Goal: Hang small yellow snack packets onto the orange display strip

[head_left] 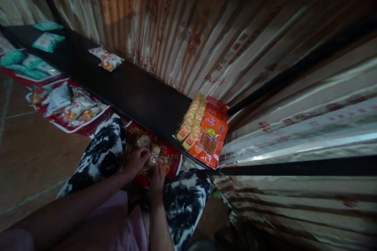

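Between my knees, a red basket (178, 162) holds small snack packets, most of them in shadow. My left hand (137, 161) is over it with curled fingers at the left side of a small yellowish snack packet (154, 154). At the packet's lower right edge, the fingers of my right hand (158, 174) are pressed together. Both hands seem to grip this packet, though the dim light blurs the contact. A pale round item (144, 141) lies in the basket just above my left hand.
A black shelf (138, 98) runs above the basket. Orange snack packs (210, 133) and rows of yellow packets (193, 121) fill its right end; an orange-white packet (106, 58) and green packets (48, 42) lie farther left. Another red basket (85, 129) holds several packets. Corrugated sheeting (182, 19) stands behind.
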{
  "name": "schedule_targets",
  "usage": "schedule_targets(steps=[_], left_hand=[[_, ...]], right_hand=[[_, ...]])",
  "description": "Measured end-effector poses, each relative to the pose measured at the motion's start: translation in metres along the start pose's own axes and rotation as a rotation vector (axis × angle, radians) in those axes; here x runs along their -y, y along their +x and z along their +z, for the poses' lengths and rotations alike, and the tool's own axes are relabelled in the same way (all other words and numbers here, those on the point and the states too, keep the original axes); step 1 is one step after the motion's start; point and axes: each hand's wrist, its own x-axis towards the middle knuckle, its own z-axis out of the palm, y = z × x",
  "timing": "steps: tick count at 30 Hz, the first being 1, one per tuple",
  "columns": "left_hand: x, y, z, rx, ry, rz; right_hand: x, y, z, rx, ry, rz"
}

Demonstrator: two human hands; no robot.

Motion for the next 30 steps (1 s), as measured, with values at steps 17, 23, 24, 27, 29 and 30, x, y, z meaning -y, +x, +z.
schedule_targets(steps=[17,23,24,27,29,30], left_hand=[[-0.016,0.0,-0.018,0.088,-0.275,-0.146],[-0.031,-0.004,-0.028,0.125,-0.502,-0.281],[-0.035,-0.005,-0.031,0.165,-0.557,-0.307],[-0.046,-0.007,-0.037,0.25,-0.677,-0.357],[-0.051,-0.008,-0.039,0.257,-0.736,-0.374],[-0.054,-0.009,-0.041,0.258,-0.767,-0.385]], right_hand=[[-0.003,0.011,-0.006,-0.006,0.156,0.185],[0.028,0.009,-0.012,-0.049,-0.074,0.073],[0.035,0.01,-0.013,-0.058,-0.102,0.027],[0.057,0.014,-0.015,-0.073,-0.161,-0.133],[0.07,0.018,-0.016,-0.079,-0.193,-0.221],[0.075,0.019,-0.017,-0.08,-0.208,-0.25]])
